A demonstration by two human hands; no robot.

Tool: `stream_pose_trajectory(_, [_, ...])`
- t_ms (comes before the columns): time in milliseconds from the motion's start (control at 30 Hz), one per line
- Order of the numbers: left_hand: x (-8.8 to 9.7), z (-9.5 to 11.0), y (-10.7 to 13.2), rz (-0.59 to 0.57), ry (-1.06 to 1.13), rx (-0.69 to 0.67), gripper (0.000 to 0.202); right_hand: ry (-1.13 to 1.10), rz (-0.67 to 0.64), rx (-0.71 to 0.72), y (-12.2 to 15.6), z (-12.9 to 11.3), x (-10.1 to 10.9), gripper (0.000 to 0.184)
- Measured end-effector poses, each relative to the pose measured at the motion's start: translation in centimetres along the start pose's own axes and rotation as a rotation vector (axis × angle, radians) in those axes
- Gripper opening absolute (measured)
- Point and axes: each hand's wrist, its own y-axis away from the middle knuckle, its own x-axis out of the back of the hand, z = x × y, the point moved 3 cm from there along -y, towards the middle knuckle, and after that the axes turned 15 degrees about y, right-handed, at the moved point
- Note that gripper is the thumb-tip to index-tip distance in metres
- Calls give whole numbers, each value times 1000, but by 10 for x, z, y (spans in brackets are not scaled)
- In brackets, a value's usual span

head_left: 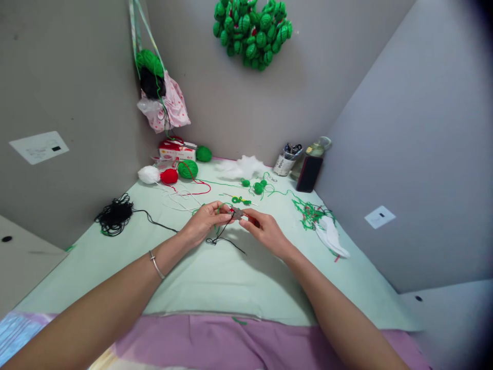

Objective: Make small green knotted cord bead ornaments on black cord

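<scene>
Both my hands meet over the middle of the pale green table. My left hand is closed in a pinch on a small red and green crochet piece, with a black thread trailing down from it onto the table. My right hand is closed on a small dark tool at the same piece; I cannot tell what the tool is. A silver bracelet sits on my left wrist.
A black yarn tangle lies at the left. White, red and green yarn balls sit at the back left by a red box. A scissors jar, dark case, green scraps stand right.
</scene>
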Motion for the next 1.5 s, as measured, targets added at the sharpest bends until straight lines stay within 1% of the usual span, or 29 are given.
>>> stream_pose_trajectory(167, [-2,2,0,-1,-2,-4,32,-160,-36,29,-2,4,-2,34])
stream_pose_trajectory(333, [-3,0,0,-3,7,-7,33,-165,-46,36,-1,3,-1,37])
stream_pose_trajectory(500, [-4,-2,0,-17,9,23,33,-152,-51,46,0,0,0,35])
stream_pose_trajectory(567, [-6,-1,1,-14,5,26,33,-191,-83,76,0,-1,2,35])
stream_pose_trajectory(633, [-8,1,2,-10,7,21,32,-255,-141,109,-1,0,7,34])
stream_pose_trajectory(700, [-8,2,3,-3,6,30,31,-285,-172,104,-2,7,17,36])
stream_pose_trajectory(733, [-8,3,4,3,3,36,30,-265,-168,86,-2,14,22,38])
stream_pose_trajectory(800, [-6,6,4,15,-14,37,29,-149,-142,29,-4,30,32,42])
stream_pose_trajectory(900, [-1,13,3,40,-41,0,29,181,-94,-101,-6,55,36,45])
stream_pose_trajectory(967, [4,22,2,76,-63,-52,31,400,-22,-178,-7,63,33,38])
stream_pose_trajectory(1000, [7,28,1,98,-84,-89,32,468,13,-190,-8,62,30,33])
stream_pose_trajectory(1067, [13,42,0,142,-147,-178,31,494,44,-147,-8,53,21,25])
stream_pose_trajectory(1167, [24,60,-3,216,-305,-310,27,367,9,9,-6,28,6,22])
stream_pose_trajectory(1200, [28,65,-3,252,-407,-369,26,319,-3,71,-4,19,0,22])
stream_pose_trajectory(1267, [33,72,-2,349,-701,-511,25,243,-8,190,-1,2,-11,20])
stream_pose_trajectory(1333, [34,72,-1,416,-978,-608,28,198,5,301,2,-14,-23,21])
stream_pose_trajectory(1367, [33,71,0,425,-1064,-631,29,198,10,349,4,-20,-30,22])
stream_pose_trajectory(1400, [32,68,0,418,-1104,-642,28,217,11,392,5,-26,-37,23])
stream_pose_trajectory(1433, [30,66,0,394,-1101,-646,26,256,5,427,5,-31,-44,24])
stream_pose_trajectory(1500, [25,62,1,317,-986,-613,20,370,-21,463,5,-37,-56,22])
